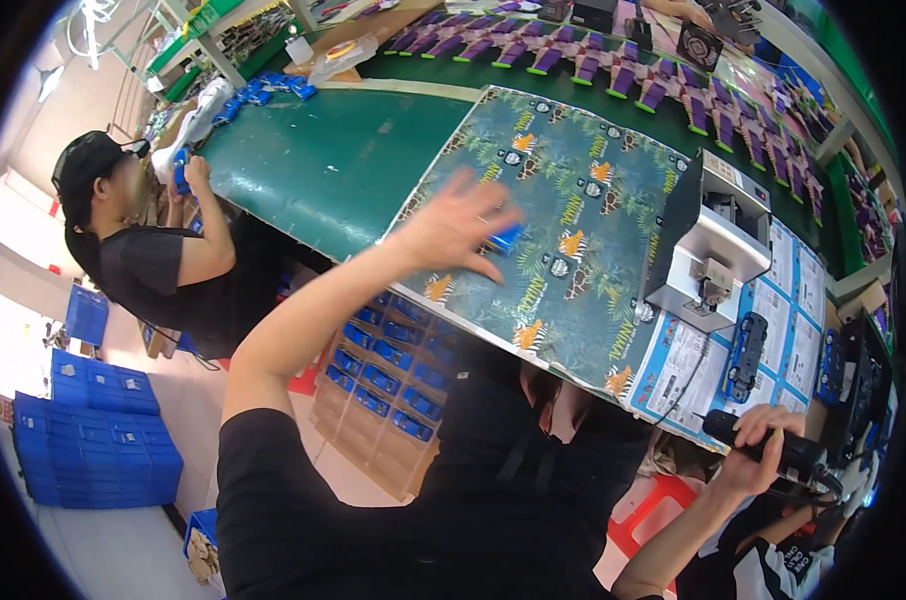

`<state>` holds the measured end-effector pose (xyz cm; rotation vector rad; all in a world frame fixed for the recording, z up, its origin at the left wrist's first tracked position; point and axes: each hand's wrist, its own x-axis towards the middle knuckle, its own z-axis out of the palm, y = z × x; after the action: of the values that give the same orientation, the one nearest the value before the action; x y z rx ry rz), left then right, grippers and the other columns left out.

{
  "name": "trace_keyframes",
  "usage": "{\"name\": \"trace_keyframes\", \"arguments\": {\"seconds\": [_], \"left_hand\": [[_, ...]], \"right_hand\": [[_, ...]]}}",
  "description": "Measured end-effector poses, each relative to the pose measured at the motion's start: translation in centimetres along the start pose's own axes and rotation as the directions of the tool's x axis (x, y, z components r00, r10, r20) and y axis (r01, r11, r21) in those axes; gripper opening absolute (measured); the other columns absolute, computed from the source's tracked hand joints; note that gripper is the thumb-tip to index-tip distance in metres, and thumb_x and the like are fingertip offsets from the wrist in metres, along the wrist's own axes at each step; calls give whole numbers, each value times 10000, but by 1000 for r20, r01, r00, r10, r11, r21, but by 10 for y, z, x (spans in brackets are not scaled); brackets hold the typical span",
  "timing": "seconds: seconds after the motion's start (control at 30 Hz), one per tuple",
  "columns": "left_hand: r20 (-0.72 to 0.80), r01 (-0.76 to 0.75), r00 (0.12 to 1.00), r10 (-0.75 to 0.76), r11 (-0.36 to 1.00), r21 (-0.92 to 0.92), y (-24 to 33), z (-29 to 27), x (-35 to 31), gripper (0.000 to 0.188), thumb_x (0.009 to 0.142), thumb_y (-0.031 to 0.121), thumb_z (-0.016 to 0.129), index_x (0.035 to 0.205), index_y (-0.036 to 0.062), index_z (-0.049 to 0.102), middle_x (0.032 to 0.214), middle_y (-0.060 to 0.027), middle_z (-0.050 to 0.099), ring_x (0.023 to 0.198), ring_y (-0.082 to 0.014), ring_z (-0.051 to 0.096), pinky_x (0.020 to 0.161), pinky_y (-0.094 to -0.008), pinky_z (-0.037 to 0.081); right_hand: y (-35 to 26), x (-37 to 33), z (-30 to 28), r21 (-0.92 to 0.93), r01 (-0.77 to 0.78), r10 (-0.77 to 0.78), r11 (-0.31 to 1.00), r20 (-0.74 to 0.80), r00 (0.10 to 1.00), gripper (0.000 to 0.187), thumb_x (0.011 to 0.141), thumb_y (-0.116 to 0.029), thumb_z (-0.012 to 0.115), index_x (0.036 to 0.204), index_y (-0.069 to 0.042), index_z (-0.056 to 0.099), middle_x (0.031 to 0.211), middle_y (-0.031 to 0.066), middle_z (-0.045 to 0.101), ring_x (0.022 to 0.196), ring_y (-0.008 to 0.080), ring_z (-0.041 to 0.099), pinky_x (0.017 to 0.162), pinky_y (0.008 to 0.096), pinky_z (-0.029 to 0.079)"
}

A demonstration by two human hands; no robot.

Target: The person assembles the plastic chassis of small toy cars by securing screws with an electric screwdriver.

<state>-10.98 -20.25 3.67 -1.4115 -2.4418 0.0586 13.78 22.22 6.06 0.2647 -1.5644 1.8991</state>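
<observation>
My left hand (458, 225) is over the patterned mat (573, 180), fingers spread and slightly blurred. A small blue piece (506, 239), perhaps a toy car body, shows beside its fingertips; whether they touch it is unclear. At the bench's right end, my right hand (758, 445) is wrapped round a black power screwdriver (801, 455), which points left. Just beyond it a blue toy car (748, 350) with a dark underside lies on printed sheets (683, 365). A grey-white box-shaped machine (708, 270) stands next to the car.
A co-worker (153, 220) at the left handles a blue part. Blue toy cars (383, 375) fill a divided cardboard box below the bench edge. Purple-and-white parts (583, 60) line the far conveyor. Blue crates (93, 450) stand on the floor, and a red stool (658, 510) is below right.
</observation>
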Motion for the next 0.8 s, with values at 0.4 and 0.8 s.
{"name": "trace_keyframes", "arguments": {"seconds": [0.4,0.8], "left_hand": [[-428,41,879,-209,928,-370,89,18,-2,472,696,211,824,1085,31,625,1189,-161,614,1087,-357,589,914,-471,478],[-147,-140,986,76,861,-490,271,4,282,433,745,239,777,1035,-27,596,1002,-195,651,972,-374,624,841,-417,521]], "right_hand": [[-5,1,-38,-83,10,-13,997,-35,999,189,912,-170,605,921,-31,478,648,48,440,529,130,441,548,270,385],[-31,-10,-56,-212,13,-65,977,-238,969,225,884,-179,639,927,-27,479,652,57,474,518,145,463,554,303,443]]}}
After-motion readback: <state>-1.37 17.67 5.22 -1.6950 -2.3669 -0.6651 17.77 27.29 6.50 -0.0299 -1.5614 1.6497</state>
